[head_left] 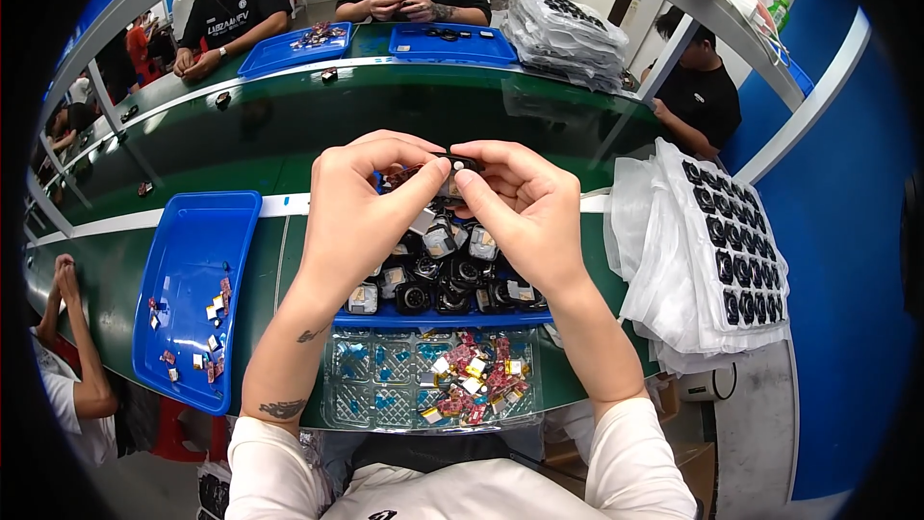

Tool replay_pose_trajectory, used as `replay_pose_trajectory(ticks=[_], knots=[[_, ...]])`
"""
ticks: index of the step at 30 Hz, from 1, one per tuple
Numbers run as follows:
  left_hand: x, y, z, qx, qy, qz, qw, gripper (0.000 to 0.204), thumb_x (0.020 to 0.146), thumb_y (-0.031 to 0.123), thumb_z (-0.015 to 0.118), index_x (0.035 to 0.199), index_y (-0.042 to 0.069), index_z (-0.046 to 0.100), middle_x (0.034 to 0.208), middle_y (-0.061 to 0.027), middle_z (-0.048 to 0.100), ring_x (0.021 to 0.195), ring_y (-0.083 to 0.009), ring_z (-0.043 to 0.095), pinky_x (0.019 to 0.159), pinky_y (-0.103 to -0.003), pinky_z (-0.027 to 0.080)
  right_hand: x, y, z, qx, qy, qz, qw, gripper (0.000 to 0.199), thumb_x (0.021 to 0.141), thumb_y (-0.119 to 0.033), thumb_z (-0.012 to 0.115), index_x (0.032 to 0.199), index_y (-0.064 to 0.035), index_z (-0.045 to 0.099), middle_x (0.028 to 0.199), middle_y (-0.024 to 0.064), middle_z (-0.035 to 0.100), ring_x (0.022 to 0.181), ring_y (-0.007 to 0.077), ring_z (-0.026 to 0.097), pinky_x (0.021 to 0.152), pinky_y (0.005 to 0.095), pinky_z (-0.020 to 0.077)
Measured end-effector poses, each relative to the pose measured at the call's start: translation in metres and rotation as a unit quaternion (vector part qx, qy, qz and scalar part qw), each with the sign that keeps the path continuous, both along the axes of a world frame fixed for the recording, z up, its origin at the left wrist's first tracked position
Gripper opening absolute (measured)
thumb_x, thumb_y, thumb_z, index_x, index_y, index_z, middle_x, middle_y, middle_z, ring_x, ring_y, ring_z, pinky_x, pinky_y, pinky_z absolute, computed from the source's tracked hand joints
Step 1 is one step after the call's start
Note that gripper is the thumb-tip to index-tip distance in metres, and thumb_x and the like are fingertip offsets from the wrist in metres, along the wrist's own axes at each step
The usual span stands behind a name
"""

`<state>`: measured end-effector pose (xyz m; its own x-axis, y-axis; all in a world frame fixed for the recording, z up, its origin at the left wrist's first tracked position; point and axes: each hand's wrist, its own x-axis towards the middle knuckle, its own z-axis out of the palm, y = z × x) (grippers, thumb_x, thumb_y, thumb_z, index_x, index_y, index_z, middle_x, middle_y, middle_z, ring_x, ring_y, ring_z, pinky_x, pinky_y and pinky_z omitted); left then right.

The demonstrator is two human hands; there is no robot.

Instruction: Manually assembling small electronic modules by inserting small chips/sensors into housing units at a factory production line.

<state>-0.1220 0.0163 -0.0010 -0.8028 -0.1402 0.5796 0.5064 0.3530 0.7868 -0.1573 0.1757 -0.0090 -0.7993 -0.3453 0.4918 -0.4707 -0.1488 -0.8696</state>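
Note:
My left hand (371,188) and my right hand (520,197) meet in the middle, with fingertips and thumbs closed round a small black plastic housing (450,189). A small round white spot shows between the two thumbs; what it belongs to is too small to tell. The fingers cover most of the housing. Directly below them, a blue tray (433,321) is heaped with black housings (452,270), some with grey-silver inner faces. Nearer to me stands a clear compartment tray (371,393) with red circuit boards and small white-and-yellow battery cells (476,376) piled at its right.
Left of my arm lies a long blue tray (197,260) with a few boards and cells. Stacked white trays of black parts (731,241) stand at the right. Beyond, a green conveyor belt (385,101) carries a few black pieces. Several people sit around the line.

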Motion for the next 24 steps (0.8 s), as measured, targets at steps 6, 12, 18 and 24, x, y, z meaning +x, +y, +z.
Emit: replay_pose_trajectory(ticks=[6, 12, 18, 24], knots=[[0.01, 0.007, 0.004, -0.037, 0.018, 0.044, 0.998, 0.01, 0.08, 0.004, 0.069, 0.086, -0.001, 0.073, 0.096, -0.0118, 0.07, 0.07, -0.0064, 0.059, 0.061, -0.02, 0.046, -0.001, -0.001, -0.001, -0.039, 0.033, -0.027, 0.998, 0.02, 0.086, 0.0, 0.064, 0.105, 0.0033, 0.066, 0.087, 0.0076, 0.069, 0.077, 0.009, 0.066, 0.067, 0.0196, 0.0521], [0.017, 0.009, 0.009, -0.063, -0.023, 0.007, 0.998, 0.017, 0.08, 0.004, 0.069, 0.096, 0.0, 0.072, 0.105, -0.0148, 0.069, 0.081, -0.0127, 0.066, 0.069, -0.022, 0.051, -0.005, 0.007, 0.007, -0.09, -0.034, 0.012, 0.995, 0.018, 0.087, -0.002, 0.064, 0.103, 0.0052, 0.064, 0.091, 0.0108, 0.068, 0.081, 0.0117, 0.066, 0.067, 0.0245, 0.0582], [0.015, 0.009, 0.009, -0.089, 0.054, 0.005, 0.995, 0.019, 0.08, 0.001, 0.068, 0.099, 0.001, 0.072, 0.108, -0.0166, 0.068, 0.087, -0.0167, 0.068, 0.073, -0.025, 0.054, -0.007, 0.006, 0.008, -0.096, -0.102, 0.091, 0.986, 0.022, 0.088, -0.008, 0.065, 0.106, 0.0053, 0.064, 0.094, 0.0112, 0.067, 0.083, 0.0126, 0.065, 0.07, 0.0257, 0.0581], [0.018, 0.012, 0.011, -0.098, 0.095, 0.038, 0.99, 0.015, 0.079, 0.002, 0.071, 0.094, 0.0, 0.072, 0.099, -0.0138, 0.069, 0.081, -0.0154, 0.068, 0.069, -0.025, 0.054, -0.007, 0.007, 0.006, -0.083, -0.036, 0.02, 0.996, 0.019, 0.088, -0.006, 0.064, 0.104, 0.0035, 0.065, 0.095, 0.0091, 0.068, 0.082, 0.0098, 0.064, 0.068, 0.0213, 0.0531]])
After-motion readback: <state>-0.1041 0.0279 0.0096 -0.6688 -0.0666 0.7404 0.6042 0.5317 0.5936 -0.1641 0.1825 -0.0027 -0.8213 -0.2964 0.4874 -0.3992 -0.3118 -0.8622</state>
